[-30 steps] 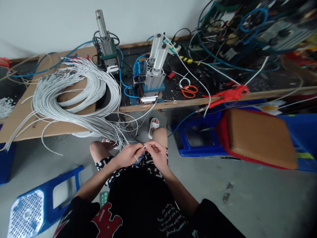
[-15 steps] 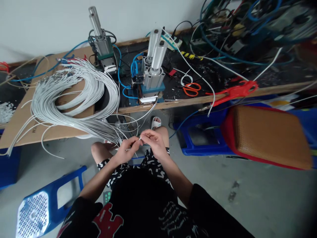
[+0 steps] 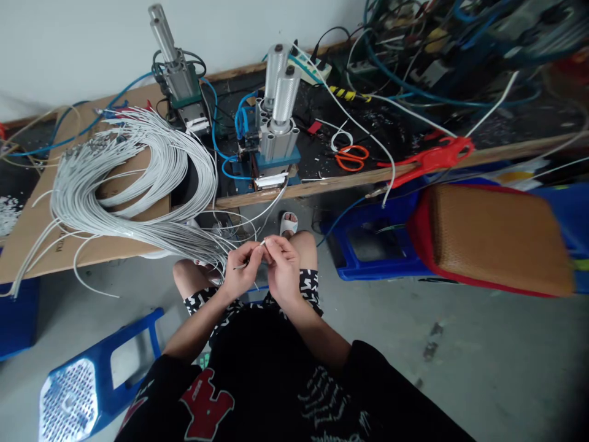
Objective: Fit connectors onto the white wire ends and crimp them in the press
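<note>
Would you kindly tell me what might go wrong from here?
The bundle of white cables hangs partly over the bench, close to the left hand, so a loose end might snag and tangle. The thin white cable could slip, since the left hand and right hand seem to hold it only by the fingers. The red tool juts past the front edge, so a knock might tip it off.

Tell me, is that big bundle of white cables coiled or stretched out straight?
Mostly coiled: the white cable bundle bends into a loop over the cardboard, which shows through its middle.
</note>
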Available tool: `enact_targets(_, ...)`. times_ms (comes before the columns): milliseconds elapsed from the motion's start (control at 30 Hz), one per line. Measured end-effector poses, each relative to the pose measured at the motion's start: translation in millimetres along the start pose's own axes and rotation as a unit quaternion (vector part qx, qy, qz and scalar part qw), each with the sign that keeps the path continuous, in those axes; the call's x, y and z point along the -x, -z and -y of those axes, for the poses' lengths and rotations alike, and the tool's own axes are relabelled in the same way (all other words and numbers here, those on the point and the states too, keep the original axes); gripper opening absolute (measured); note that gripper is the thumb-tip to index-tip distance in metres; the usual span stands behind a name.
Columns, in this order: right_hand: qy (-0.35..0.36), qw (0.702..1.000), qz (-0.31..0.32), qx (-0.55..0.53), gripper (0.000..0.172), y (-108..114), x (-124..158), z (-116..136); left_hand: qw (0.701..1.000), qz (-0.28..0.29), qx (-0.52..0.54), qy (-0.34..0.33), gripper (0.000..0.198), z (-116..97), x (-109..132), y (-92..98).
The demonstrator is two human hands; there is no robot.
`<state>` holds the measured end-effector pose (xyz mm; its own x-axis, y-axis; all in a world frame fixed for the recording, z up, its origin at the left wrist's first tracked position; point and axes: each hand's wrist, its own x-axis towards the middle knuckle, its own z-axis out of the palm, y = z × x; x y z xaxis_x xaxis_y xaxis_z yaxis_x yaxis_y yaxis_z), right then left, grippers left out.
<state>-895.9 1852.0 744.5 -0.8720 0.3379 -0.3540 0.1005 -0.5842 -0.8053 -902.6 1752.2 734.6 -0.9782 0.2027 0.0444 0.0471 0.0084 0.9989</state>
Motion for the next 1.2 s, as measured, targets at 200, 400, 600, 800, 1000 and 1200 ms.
enact_targets(200,-0.037,0.999,-0.008,-0.03,0.028,-0.3,3.8,0.9,1.0,0.001,0.001,0.007,0.04,-0.7,-0.5,-3.3)
enact_targets(400,-0.011,0.999,0.024,0.045,0.03,14.4,-5.9,0.0,0.999,0.025,-0.007,0.019,0.04,-0.9,-4.8,-2.1)
enact_targets(600,0.036,0.987,0.073,0.137,0.026,26.9,-17.2,8.2,0.998,0.038,-0.043,0.007,0.039,8.5,-5.5,-2.1)
enact_targets(800,0.068,0.985,0.065,0.147,0.021,27.1,-20.2,13.5,0.996,0.045,-0.078,-0.003,0.036,15.5,-1.5,0.9)
enact_targets(1000,0.04,0.992,0.046,0.109,0.023,19.9,-17.7,6.5,0.998,0.019,-0.066,-0.008,0.036,14.1,-1.5,0.2)
enact_targets(1200,-0.044,0.999,0.0,-0.024,0.032,1.9,-11.5,3.3,1.0,-0.004,0.017,-0.018,0.039,10.3,-9.9,-11.8)
